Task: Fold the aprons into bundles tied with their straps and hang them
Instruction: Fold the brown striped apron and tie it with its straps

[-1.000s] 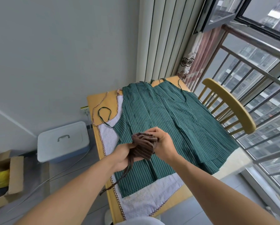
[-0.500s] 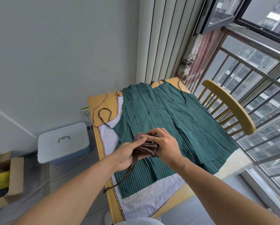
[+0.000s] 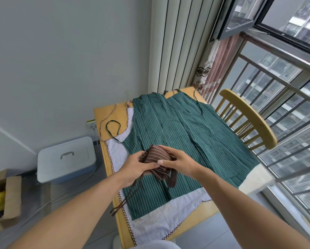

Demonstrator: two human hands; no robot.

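Note:
A folded brown striped apron bundle (image 3: 156, 156) is held above the table between both hands. My left hand (image 3: 136, 167) grips its left side, and thin brown straps (image 3: 127, 198) hang down from under that hand. My right hand (image 3: 177, 159) curls over the bundle's right side with the thumb on top, and a wider brown strap (image 3: 172, 178) droops below it. A green striped apron (image 3: 186, 137) lies spread flat on the table, its green neck loop (image 3: 112, 127) lying at the left. Under it lies a white apron (image 3: 161, 220) with patterned trim.
The wooden table (image 3: 111, 112) stands against a grey wall. A yellow wooden chair (image 3: 249, 119) is at its right, by the railed window (image 3: 285, 108). On the floor at left are a white lidded storage box (image 3: 66, 159) and a cardboard box (image 3: 5, 200).
Both hands have turned the brown bundle and closed tighter round it. A wide strap now droops below my right hand. The thin straps still hang from my left hand.

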